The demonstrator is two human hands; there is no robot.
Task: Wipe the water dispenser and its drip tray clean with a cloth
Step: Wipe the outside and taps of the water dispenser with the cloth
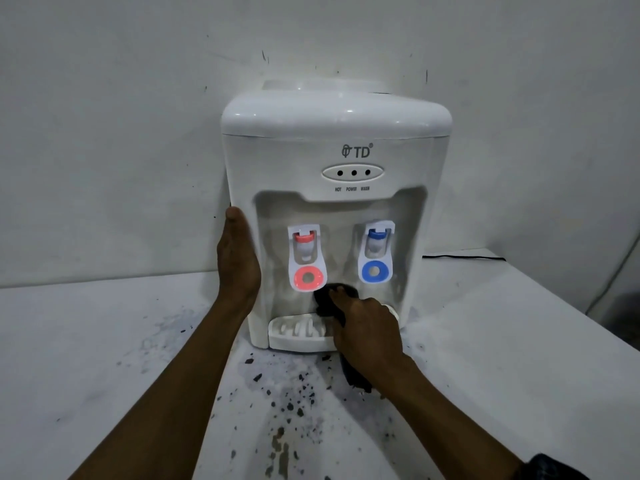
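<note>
A white tabletop water dispenser (332,140) stands against the wall, with a red tap (306,261) and a blue tap (375,254) in its recess. Its white drip tray (294,336) sticks out at the bottom front. My left hand (239,261) lies flat against the dispenser's left side, fingers together. My right hand (367,330) presses a dark cloth (325,301) against the recess wall below and between the taps, just above the tray's right part. The cloth's tail hangs under my wrist and hides the tray's right end.
The white table (104,341) is scuffed, with dark specks and stains (291,403) in front of the dispenser. A black cable (464,257) runs along the table behind the dispenser to the right. The table's right edge slopes toward me.
</note>
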